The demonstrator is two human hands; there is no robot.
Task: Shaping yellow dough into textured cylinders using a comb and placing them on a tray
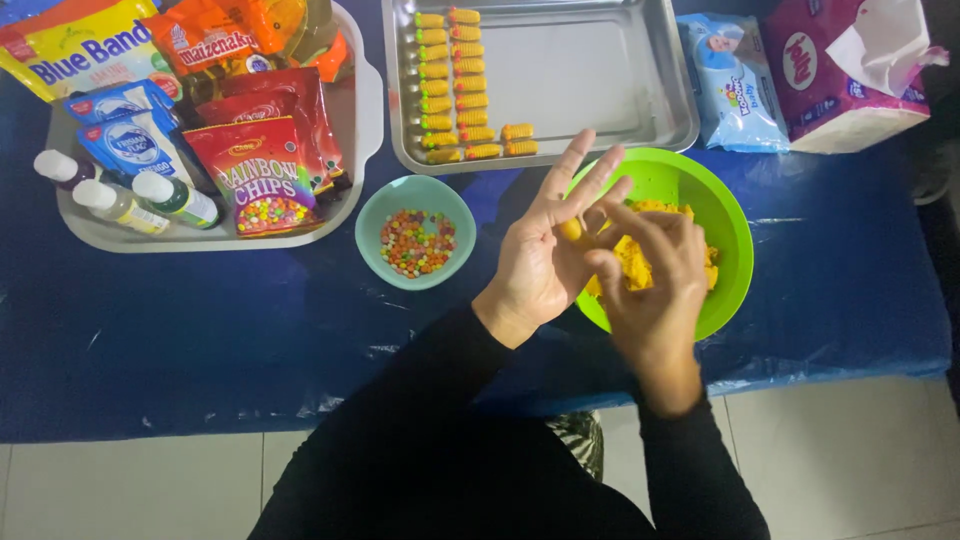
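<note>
Both sleeves [470,440] sit closest. My left hand [540,245] spreads flat, cradling a yellow dough piece [571,229] that my right hand [650,270] pinches, over the green bowl [735,230] to catch crumbs; shaped pieces [460,85] line the tray [600,80] at twelve o'clock.

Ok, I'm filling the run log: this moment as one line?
left hand: dough piece on open palm | right hand: touching it | under hands: green bowl | steel tray: shaped pieces
</note>
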